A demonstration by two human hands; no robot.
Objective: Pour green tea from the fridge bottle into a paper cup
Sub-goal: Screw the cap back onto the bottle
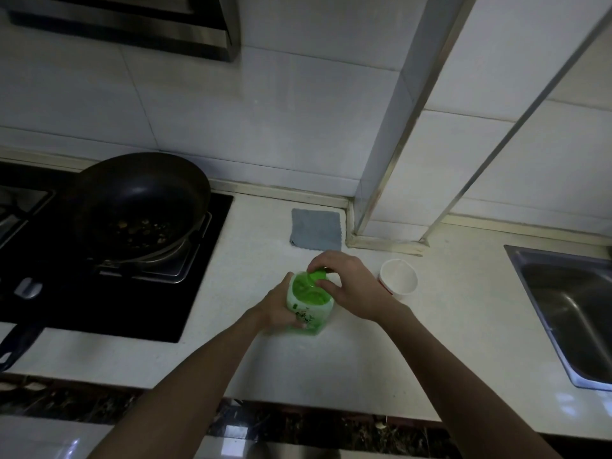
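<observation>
Pouring has not begun: the bottle [308, 301] stands upright on the tabletop [364, 352], left hand [280, 308] wrapped round its body, right hand [344, 283] pinching the green cap [318, 276]. Just to its right, the paper cup [398, 279] looks empty. Uncapping and pouring remain.

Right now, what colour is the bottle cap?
Bright green; the cap on the bottle shows best in head view.
</observation>
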